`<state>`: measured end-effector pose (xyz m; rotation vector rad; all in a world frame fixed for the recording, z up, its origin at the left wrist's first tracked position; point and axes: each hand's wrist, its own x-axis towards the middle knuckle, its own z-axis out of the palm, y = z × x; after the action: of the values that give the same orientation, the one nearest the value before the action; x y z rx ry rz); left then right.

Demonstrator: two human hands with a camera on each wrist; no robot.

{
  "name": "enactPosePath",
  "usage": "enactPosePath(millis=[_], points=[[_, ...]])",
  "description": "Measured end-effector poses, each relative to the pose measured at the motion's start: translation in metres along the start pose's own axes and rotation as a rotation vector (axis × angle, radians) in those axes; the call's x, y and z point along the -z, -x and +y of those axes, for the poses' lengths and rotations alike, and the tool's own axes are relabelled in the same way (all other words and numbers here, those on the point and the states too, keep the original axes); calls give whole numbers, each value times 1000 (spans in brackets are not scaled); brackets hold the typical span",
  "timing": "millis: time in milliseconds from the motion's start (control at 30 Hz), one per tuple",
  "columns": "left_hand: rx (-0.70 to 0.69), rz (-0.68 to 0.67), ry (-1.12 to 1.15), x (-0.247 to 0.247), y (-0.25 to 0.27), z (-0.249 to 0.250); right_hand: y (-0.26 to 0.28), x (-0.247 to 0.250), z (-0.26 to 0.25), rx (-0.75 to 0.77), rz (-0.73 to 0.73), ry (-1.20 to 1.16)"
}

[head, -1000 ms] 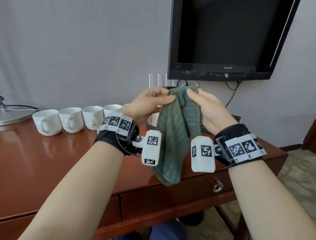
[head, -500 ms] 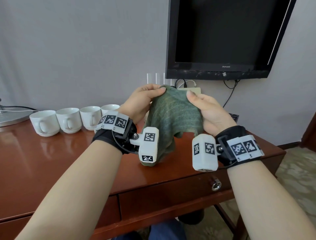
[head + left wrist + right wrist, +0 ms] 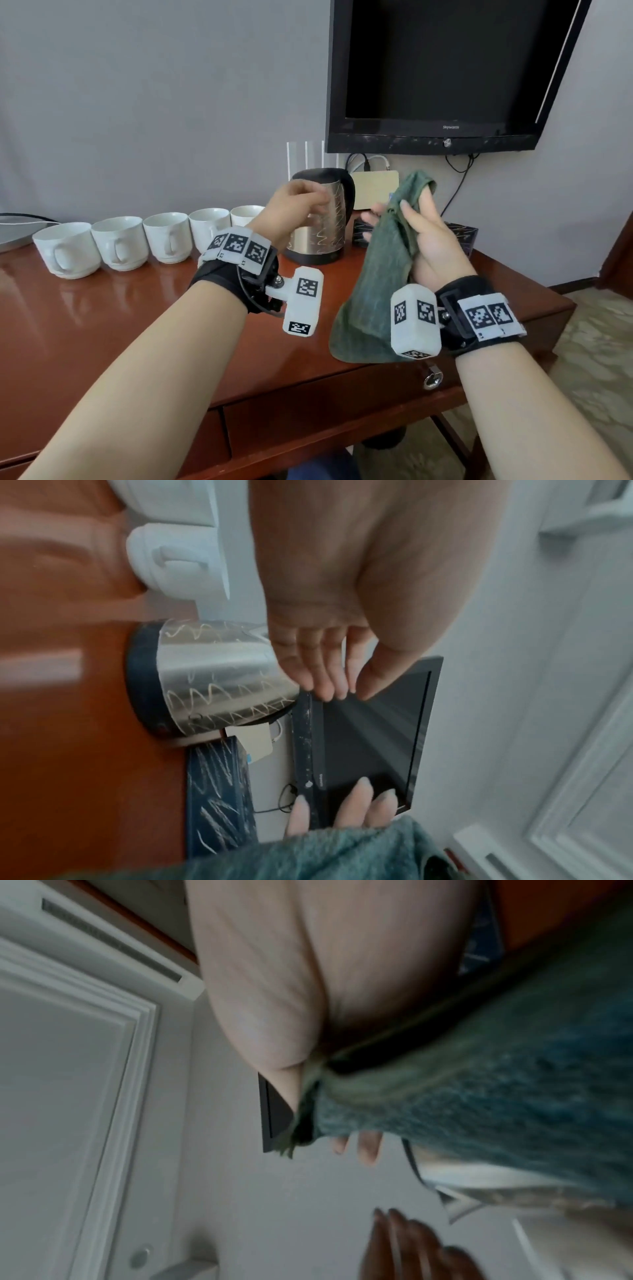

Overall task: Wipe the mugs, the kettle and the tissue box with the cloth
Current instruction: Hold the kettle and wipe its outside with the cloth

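Note:
A green cloth (image 3: 373,277) hangs from my right hand (image 3: 411,212), pinched between the thumb and the fingers behind it; the right wrist view shows the thumb (image 3: 287,1080) pressed on the cloth (image 3: 479,1085). My left hand (image 3: 317,200) holds nothing and hovers, blurred, in front of the steel kettle (image 3: 325,226). Its straight fingers (image 3: 325,683) reach past the kettle (image 3: 219,674). A row of several white mugs (image 3: 120,241) stands left of the kettle. The dark patterned tissue box (image 3: 460,234) sits behind the cloth, partly hidden.
The glossy wooden desk (image 3: 102,325) has a drawer with a metal knob (image 3: 432,378) at its front. A black TV (image 3: 445,68) hangs on the wall with cables below it. A beige box (image 3: 375,188) and white antennas (image 3: 305,157) stand behind the kettle.
My left hand has let go of the cloth and moved left, in front of the kettle. The cloth now hangs from my right hand alone, farther right, uncovering the kettle.

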<state>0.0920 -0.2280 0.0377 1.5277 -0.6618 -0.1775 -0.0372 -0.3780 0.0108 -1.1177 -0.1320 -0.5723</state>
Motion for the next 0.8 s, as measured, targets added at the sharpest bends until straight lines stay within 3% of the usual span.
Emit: enactPosePath(millis=[233, 433, 633, 800], points=[[-203, 193, -552, -18, -44, -15, -33, 35, 36, -243, 83, 167], [-274, 175, -1062, -39, -99, -7, -66, 67, 58, -290, 135, 99], [-19, 103, -1260, -54, -155, -5, -103, 83, 57, -302, 82, 132], [27, 72, -1328, -57, -180, -6, -120, 90, 61, -309, 28, 153]])
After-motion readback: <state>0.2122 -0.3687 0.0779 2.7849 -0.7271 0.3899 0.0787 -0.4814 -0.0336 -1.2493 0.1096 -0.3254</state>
